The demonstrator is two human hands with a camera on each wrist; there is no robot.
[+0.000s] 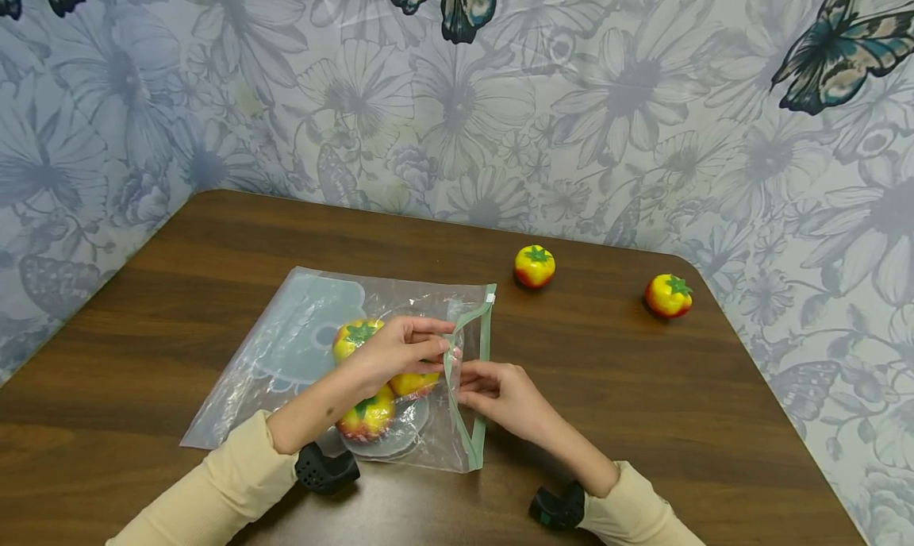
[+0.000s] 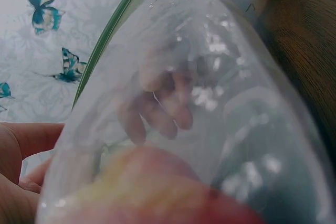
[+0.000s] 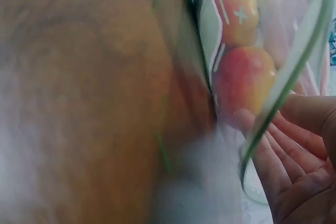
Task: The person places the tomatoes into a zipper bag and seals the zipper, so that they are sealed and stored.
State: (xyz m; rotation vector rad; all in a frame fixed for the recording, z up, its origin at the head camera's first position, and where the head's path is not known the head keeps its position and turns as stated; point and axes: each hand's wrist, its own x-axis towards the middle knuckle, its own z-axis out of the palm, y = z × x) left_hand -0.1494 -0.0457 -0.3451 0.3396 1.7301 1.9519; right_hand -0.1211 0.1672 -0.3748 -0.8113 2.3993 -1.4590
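Note:
A clear zip bag (image 1: pixel 307 407) with a green-edged mouth lies on the table, its mouth facing right. Inside it are three yellow-and-red toy fruits with green leafy tops, one of them a front fruit (image 1: pixel 366 419). Reaching across the bag, my left hand (image 1: pixel 400 347) pinches the upper layer near the mouth. My right hand (image 1: pixel 503 395) is at the mouth, fingers loosely extended; in the right wrist view its fingers (image 3: pixel 286 156) pass behind the green zip edge (image 3: pixel 283 93), near a fruit (image 3: pixel 244 80). The left wrist view shows blurred fingertips (image 2: pixel 157 114) through the plastic.
Two more toy fruits stand outside the bag: one (image 1: pixel 535 267) near the table's back edge, another (image 1: pixel 668 296) toward the right edge. The brown wooden table (image 1: pixel 607 355) meets a floral cloth backdrop (image 1: pixel 471 117) with butterflies.

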